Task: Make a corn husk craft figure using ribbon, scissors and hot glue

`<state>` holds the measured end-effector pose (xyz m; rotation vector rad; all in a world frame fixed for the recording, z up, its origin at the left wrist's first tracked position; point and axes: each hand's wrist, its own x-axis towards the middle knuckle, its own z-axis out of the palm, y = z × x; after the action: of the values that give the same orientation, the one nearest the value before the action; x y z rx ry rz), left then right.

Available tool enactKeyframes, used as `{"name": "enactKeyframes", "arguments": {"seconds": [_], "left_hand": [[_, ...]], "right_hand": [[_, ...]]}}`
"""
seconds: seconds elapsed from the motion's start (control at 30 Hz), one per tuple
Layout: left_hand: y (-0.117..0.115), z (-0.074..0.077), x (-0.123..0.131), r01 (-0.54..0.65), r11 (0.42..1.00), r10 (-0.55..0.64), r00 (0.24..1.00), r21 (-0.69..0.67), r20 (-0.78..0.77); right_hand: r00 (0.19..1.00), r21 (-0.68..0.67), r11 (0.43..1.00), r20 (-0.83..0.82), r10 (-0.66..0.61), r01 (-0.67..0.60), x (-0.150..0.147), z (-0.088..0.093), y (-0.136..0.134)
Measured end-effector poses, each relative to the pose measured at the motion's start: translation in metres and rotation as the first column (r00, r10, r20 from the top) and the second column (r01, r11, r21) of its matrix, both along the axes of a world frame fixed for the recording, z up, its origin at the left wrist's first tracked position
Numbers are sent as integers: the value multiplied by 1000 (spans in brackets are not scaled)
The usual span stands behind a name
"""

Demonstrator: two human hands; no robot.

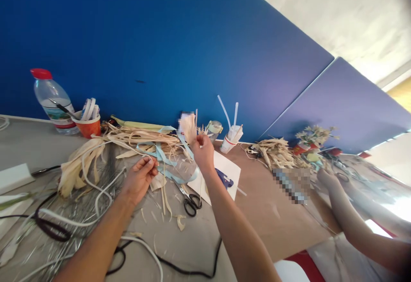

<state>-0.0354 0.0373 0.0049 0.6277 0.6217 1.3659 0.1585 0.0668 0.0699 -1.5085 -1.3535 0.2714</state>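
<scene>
My left hand [139,179] hovers over the table with its fingers pinched on a thin wire or strand that runs off to the left. Raised a little higher, my right hand [202,151] is closed on a small bundle of dried corn husk [189,127] held upright. A pale blue ribbon [167,157] trails from the bundle down between both hands. Black-handled scissors [190,200] lie on the table just below my right wrist. A pile of dried husks [128,138] lies behind my hands.
A water bottle [51,100] and an orange cup [87,124] of tools stand at back left. A white cup [231,138] holds glue sticks; a glue gun [224,180] rests on white paper. Cables [96,196] snake across the left. Another person's arm [353,217] works at right.
</scene>
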Motion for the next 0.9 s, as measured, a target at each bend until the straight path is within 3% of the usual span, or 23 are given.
{"name": "enactKeyframes", "arguments": {"seconds": [0.1, 0.17, 0.23, 0.3, 0.37, 0.43, 0.57, 0.7, 0.8, 0.9], "left_hand": [[-1, 3, 0, -33, 999, 33, 999, 1, -17], [-1, 6, 0, -48, 999, 47, 999, -9, -26], [-1, 9, 0, -68, 997, 67, 998, -22, -19], [-1, 11, -1, -90, 995, 90, 996, -31, -4], [-2, 12, -2, -91, 995, 91, 996, -36, -3], [-4, 14, -2, -40, 999, 39, 998, -26, -43], [-10, 14, 1, 175, 983, -159, 960, 47, -232], [-13, 8, 9, 263, 964, -216, 854, 35, -474], [-12, 3, 13, 223, 974, -215, 854, -40, -475], [-9, 0, 13, 114, 993, -120, 922, -38, -369]], "right_hand": [[1000, 151, 988, -20, 23, -19, 5, 20, -3], [998, 171, 985, 55, 21, -30, 10, 33, -5], [963, 120, 989, 263, 53, -87, 15, 43, -7], [841, -6, 990, 526, 126, -144, 19, 49, -9], [682, -146, 976, 698, 219, -164, 21, 49, -11], [577, -233, 958, 765, 287, -169, 19, 45, -12], [503, -277, 941, 795, 338, -195, 9, 33, -12], [448, -299, 923, 809, 379, -241, -5, 30, -9], [482, -238, 928, 801, 355, -287, -12, 34, -16], [715, 11, 971, 679, 169, -240, -12, 34, -36]]}}
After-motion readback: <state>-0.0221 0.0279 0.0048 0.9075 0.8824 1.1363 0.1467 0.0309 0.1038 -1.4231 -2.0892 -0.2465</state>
